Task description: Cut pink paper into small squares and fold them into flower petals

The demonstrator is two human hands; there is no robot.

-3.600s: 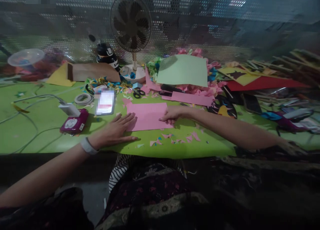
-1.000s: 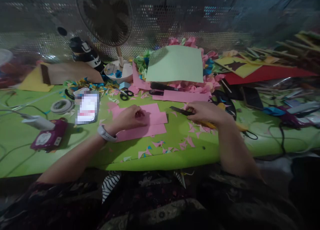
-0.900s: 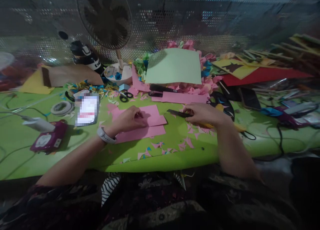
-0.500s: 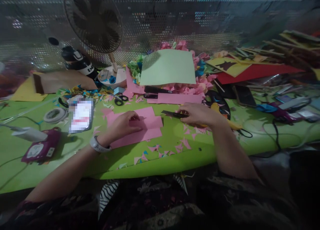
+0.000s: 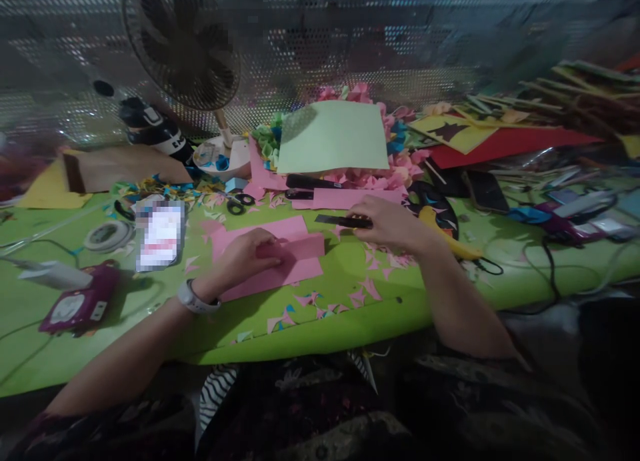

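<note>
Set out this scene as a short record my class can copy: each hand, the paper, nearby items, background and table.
Left hand: at the pink paper, fingers curled; grip unclear
Right hand: holding a dark blade-like tool
Pink paper: in layers, or folded; unclear which
Nearby: lit phone, tape roll, paper scraps
Background: fan, pale green sheet
Table: bright green

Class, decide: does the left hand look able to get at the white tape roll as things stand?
Probably yes: nothing covers the tape roll, though the smartphone lies between it and the left hand, which is on folded pink paper.
</note>
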